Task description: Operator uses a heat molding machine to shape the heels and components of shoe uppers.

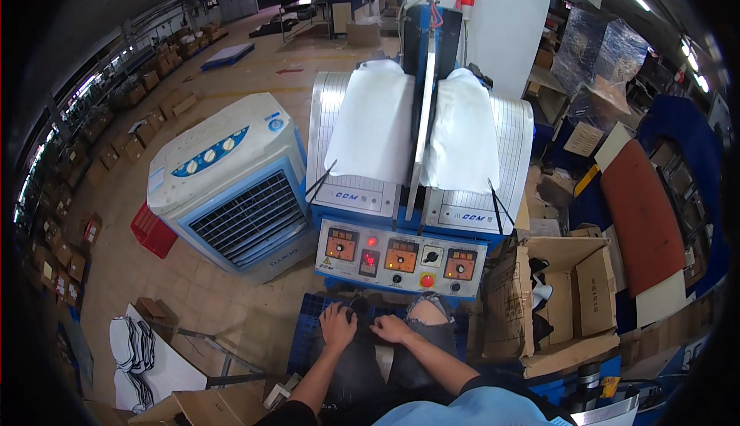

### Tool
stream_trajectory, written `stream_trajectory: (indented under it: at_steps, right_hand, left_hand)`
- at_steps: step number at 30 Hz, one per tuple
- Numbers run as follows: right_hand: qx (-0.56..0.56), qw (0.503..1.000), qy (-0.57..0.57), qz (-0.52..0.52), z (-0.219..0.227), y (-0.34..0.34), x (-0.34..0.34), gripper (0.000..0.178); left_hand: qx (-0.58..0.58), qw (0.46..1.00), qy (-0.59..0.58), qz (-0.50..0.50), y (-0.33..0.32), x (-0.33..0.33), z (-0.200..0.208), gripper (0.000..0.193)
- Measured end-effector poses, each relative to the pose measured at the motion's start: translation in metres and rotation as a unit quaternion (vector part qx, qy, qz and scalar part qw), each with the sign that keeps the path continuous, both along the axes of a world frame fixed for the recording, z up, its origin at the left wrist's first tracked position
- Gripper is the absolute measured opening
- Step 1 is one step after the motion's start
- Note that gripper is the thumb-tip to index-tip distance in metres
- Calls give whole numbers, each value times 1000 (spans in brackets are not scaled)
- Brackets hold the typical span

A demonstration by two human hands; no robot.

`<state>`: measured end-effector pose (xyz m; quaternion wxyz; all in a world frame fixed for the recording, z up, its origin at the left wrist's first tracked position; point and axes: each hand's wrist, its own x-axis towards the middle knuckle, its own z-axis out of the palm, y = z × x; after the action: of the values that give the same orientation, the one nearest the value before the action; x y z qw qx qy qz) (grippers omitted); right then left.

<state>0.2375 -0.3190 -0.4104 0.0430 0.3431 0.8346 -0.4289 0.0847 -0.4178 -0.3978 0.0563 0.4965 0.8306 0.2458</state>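
My left hand [338, 326] rests on my left knee, in dark trousers, with its fingers spread over the cloth. Between my legs, my right hand [391, 329] lies loosely with its fingers a little apart near the left leg. Nothing shows in either hand. In front of my knees stands a two-sided machine with a control panel [401, 260] of dials, lit displays and a red button. A white sheet-like piece [372, 121] drapes over its left curved metal plate, and another white piece [461, 133] over the right one. Thin black rods touch their lower corners.
An air cooler [231, 183] stands left of the machine, with a red crate [153, 229] behind it. At lower left, stacked white dark-edged pieces [131, 345] lie on a table. On the right is an open cardboard box [509, 310] with dark and white pieces inside.
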Motion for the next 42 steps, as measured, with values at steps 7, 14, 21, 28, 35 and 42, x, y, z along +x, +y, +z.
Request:
stream_trajectory:
  at_steps: [7, 14, 21, 28, 35, 42]
  right_hand:
    - [-14, 998, -56, 15, 4, -4, 1, 36]
    - [3, 992, -107, 69, -11, -2, 0, 41]
    - [20, 990, -116, 72, -9, -2, -3, 43]
    - [22, 987, -124, 95, -9, -6, 0, 41]
    - [14, 986, -131, 105, -12, -10, -2, 41]
    - [-12, 983, -159, 96, -3, -7, -9, 40]
  left_hand:
    - [-7, 999, -45, 13, -4, 0, 0, 22]
    - [26, 993, -104, 48, -1, -3, 7, 18]
    - [71, 956, -262, 111, 22, -33, 29, 21]
    - [270, 950, -151, -26, 134, -73, 181, 22]
    - [292, 914, -210, -186, 250, -81, 310, 23]
    - [292, 885, -279, -230, 317, -55, 364, 24]
